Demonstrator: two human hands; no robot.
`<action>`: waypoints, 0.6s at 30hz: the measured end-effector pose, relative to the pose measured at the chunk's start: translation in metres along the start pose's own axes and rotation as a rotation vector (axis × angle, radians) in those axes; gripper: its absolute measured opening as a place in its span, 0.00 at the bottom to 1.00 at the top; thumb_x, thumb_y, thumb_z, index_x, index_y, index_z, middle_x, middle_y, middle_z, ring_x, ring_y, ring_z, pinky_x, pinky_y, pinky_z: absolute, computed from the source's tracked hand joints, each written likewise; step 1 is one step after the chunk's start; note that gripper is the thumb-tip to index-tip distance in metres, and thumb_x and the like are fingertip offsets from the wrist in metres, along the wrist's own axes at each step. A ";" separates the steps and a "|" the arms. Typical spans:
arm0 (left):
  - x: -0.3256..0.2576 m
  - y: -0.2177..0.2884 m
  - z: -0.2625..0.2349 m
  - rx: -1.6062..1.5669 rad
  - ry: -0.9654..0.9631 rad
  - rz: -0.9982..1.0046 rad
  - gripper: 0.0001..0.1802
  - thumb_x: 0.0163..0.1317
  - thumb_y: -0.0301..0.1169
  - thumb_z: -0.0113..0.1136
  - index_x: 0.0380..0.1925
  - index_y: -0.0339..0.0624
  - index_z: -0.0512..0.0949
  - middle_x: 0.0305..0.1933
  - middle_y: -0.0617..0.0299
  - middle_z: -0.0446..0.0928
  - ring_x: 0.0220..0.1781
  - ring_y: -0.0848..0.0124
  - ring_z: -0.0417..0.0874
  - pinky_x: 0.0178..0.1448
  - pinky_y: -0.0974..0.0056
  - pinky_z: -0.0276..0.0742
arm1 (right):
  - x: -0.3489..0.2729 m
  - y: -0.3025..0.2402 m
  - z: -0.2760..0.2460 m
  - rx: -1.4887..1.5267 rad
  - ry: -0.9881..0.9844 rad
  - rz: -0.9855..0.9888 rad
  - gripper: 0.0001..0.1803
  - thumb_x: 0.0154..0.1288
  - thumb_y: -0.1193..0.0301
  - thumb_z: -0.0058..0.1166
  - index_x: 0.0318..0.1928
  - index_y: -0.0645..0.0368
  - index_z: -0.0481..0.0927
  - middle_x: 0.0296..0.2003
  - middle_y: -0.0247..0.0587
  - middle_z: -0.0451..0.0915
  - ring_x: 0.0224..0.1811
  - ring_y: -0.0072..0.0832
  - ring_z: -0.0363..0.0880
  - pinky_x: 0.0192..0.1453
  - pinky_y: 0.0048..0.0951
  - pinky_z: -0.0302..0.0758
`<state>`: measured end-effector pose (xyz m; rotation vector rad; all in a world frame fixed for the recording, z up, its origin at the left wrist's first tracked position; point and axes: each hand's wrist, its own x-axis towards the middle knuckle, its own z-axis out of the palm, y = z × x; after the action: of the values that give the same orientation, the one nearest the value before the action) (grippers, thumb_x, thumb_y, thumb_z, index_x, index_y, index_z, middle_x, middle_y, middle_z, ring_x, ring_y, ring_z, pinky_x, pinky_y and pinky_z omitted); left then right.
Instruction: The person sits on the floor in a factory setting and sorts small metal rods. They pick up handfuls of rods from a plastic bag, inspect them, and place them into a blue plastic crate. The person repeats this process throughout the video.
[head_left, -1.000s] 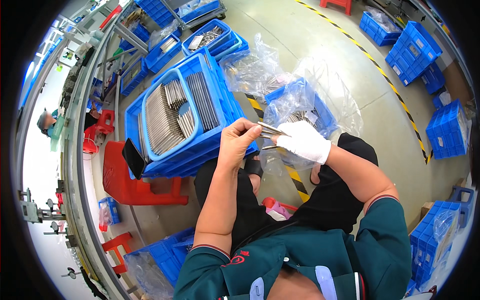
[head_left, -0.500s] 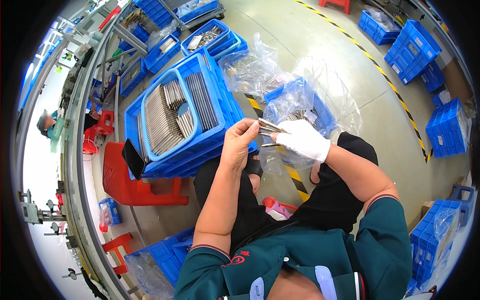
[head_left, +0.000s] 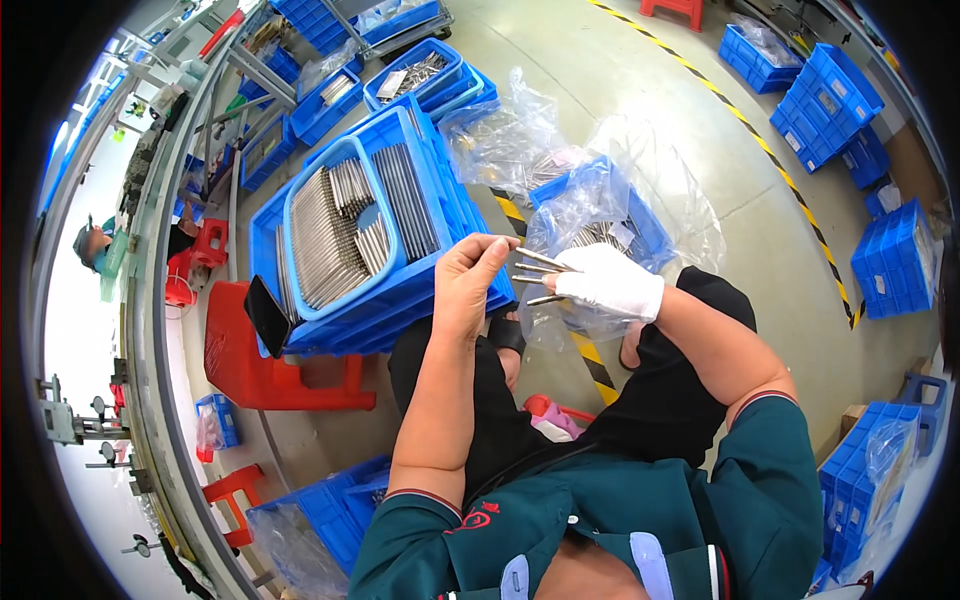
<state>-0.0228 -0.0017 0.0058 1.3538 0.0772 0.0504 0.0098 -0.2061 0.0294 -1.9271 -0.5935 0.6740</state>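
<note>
My right hand (head_left: 608,283), in a white glove, is closed around several slim metal rods (head_left: 540,280). Their ends fan out toward my left hand (head_left: 465,285), which is bare. Its thumb and fingers come together beside the tip of the uppermost rod; whether they pinch anything is hidden. Left of my hands, a light-blue-rimmed tray (head_left: 290,235) with rows of similar rods rests on stacked blue crates (head_left: 455,215). Beyond my right hand, a blue bin (head_left: 655,235) lined with clear plastic bag (head_left: 595,190) holds more loose rods.
A red stool (head_left: 240,350) stands left of my legs. Blue bins (head_left: 420,75) with metal parts sit behind the crate stack. More blue crates (head_left: 890,260) line the right side, past a yellow-black floor stripe (head_left: 780,165). A metal frame (head_left: 180,330) runs along the left, with another person (head_left: 95,245) beyond.
My left hand has drawn slightly left, away from the rods. The rods in my right hand are now spread more apart, with their ends showing.
</note>
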 end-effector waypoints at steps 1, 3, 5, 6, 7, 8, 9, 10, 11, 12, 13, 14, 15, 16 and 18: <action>0.000 -0.001 0.000 -0.006 -0.022 -0.004 0.10 0.61 0.31 0.61 0.34 0.34 0.80 0.31 0.64 0.78 0.31 0.81 0.70 0.39 0.74 0.65 | -0.001 -0.002 0.000 -0.012 -0.014 0.006 0.21 0.61 0.54 0.53 0.33 0.62 0.79 0.23 0.42 0.75 0.27 0.28 0.71 0.35 0.30 0.68; 0.000 -0.002 -0.001 -0.018 -0.066 -0.013 0.10 0.60 0.32 0.62 0.34 0.34 0.81 0.32 0.64 0.80 0.34 0.81 0.73 0.42 0.74 0.66 | 0.000 0.001 0.002 0.008 -0.020 0.003 0.21 0.61 0.54 0.53 0.33 0.63 0.79 0.24 0.42 0.75 0.27 0.28 0.71 0.35 0.30 0.68; 0.000 -0.002 -0.003 -0.020 -0.089 -0.036 0.09 0.60 0.31 0.62 0.34 0.34 0.81 0.33 0.63 0.80 0.35 0.80 0.74 0.44 0.73 0.67 | 0.000 0.003 0.002 0.008 -0.023 -0.001 0.20 0.61 0.55 0.53 0.33 0.62 0.78 0.23 0.41 0.75 0.27 0.27 0.70 0.34 0.29 0.68; 0.000 -0.002 -0.004 -0.020 -0.100 -0.048 0.09 0.60 0.31 0.62 0.34 0.35 0.81 0.33 0.63 0.80 0.36 0.79 0.75 0.45 0.72 0.68 | 0.000 0.002 0.002 -0.004 -0.024 -0.004 0.19 0.61 0.56 0.53 0.32 0.62 0.78 0.22 0.39 0.74 0.26 0.25 0.70 0.33 0.29 0.68; -0.001 -0.002 -0.004 -0.018 -0.105 -0.048 0.09 0.59 0.30 0.62 0.34 0.35 0.81 0.34 0.63 0.80 0.36 0.79 0.75 0.46 0.72 0.68 | 0.000 0.002 0.001 -0.015 -0.027 -0.006 0.19 0.61 0.56 0.53 0.32 0.62 0.77 0.21 0.38 0.74 0.26 0.24 0.69 0.32 0.28 0.68; -0.001 -0.001 -0.004 -0.016 -0.111 -0.049 0.09 0.59 0.30 0.63 0.34 0.35 0.81 0.34 0.62 0.81 0.37 0.79 0.75 0.46 0.72 0.68 | 0.000 0.002 0.001 0.008 -0.033 -0.013 0.19 0.61 0.56 0.53 0.32 0.62 0.77 0.21 0.37 0.74 0.25 0.23 0.69 0.31 0.28 0.67; -0.001 -0.001 -0.005 -0.014 -0.117 -0.049 0.08 0.58 0.29 0.63 0.34 0.35 0.81 0.35 0.62 0.81 0.37 0.79 0.76 0.47 0.72 0.69 | -0.001 0.003 0.000 0.032 -0.040 -0.019 0.19 0.61 0.57 0.53 0.31 0.62 0.77 0.21 0.37 0.73 0.25 0.23 0.69 0.31 0.28 0.67; -0.001 0.000 -0.006 -0.020 -0.141 -0.054 0.08 0.58 0.29 0.63 0.34 0.34 0.81 0.35 0.61 0.81 0.37 0.78 0.76 0.47 0.72 0.69 | -0.002 0.002 0.000 0.056 -0.047 -0.027 0.19 0.61 0.57 0.53 0.31 0.62 0.77 0.21 0.36 0.73 0.25 0.22 0.68 0.30 0.28 0.67; -0.001 0.001 -0.009 -0.027 -0.164 -0.060 0.08 0.58 0.28 0.63 0.34 0.34 0.81 0.36 0.61 0.81 0.38 0.78 0.76 0.47 0.71 0.69 | -0.003 0.001 -0.001 0.090 -0.077 0.001 0.19 0.62 0.56 0.53 0.32 0.63 0.77 0.21 0.38 0.74 0.25 0.23 0.69 0.31 0.29 0.67; 0.000 0.001 -0.010 -0.035 -0.188 -0.065 0.08 0.57 0.28 0.64 0.34 0.34 0.81 0.36 0.60 0.81 0.38 0.78 0.77 0.48 0.71 0.69 | -0.004 -0.001 -0.003 0.125 -0.107 0.028 0.20 0.62 0.55 0.53 0.32 0.63 0.78 0.22 0.40 0.74 0.26 0.25 0.69 0.33 0.30 0.67; 0.000 0.001 -0.010 -0.068 -0.195 -0.083 0.08 0.57 0.28 0.64 0.34 0.34 0.81 0.36 0.60 0.81 0.38 0.78 0.77 0.47 0.71 0.69 | -0.005 -0.003 -0.004 0.158 -0.138 0.054 0.21 0.62 0.54 0.53 0.33 0.64 0.78 0.23 0.42 0.74 0.26 0.26 0.69 0.34 0.31 0.67; 0.000 0.001 -0.010 -0.103 -0.201 -0.101 0.08 0.57 0.28 0.64 0.34 0.34 0.81 0.36 0.60 0.81 0.37 0.77 0.77 0.47 0.71 0.70 | -0.004 -0.002 -0.002 0.130 -0.113 0.031 0.20 0.62 0.55 0.53 0.32 0.63 0.78 0.22 0.40 0.74 0.26 0.25 0.68 0.32 0.30 0.67; 0.000 0.001 -0.011 -0.137 -0.208 -0.119 0.08 0.57 0.28 0.64 0.33 0.34 0.81 0.35 0.59 0.81 0.37 0.77 0.77 0.47 0.71 0.70 | -0.004 0.001 0.000 0.101 -0.089 0.008 0.19 0.62 0.56 0.53 0.32 0.63 0.77 0.21 0.38 0.73 0.25 0.23 0.68 0.31 0.29 0.66; 0.000 0.000 -0.011 -0.116 -0.188 -0.122 0.08 0.57 0.29 0.64 0.33 0.34 0.81 0.35 0.59 0.81 0.37 0.77 0.77 0.47 0.71 0.70 | -0.003 0.004 0.003 0.072 -0.067 -0.018 0.19 0.62 0.56 0.53 0.31 0.62 0.77 0.20 0.35 0.72 0.24 0.22 0.67 0.29 0.28 0.66; 0.001 -0.005 -0.011 -0.076 -0.147 -0.127 0.09 0.57 0.29 0.65 0.33 0.34 0.81 0.34 0.59 0.82 0.36 0.77 0.77 0.46 0.70 0.70 | 0.000 0.008 0.007 -0.053 -0.026 -0.048 0.18 0.62 0.57 0.53 0.32 0.62 0.77 0.20 0.35 0.72 0.25 0.21 0.67 0.30 0.27 0.66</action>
<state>-0.0229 0.0082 -0.0017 1.2707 0.0364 -0.1519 0.0064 -0.2049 0.0193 -1.9494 -0.6778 0.6598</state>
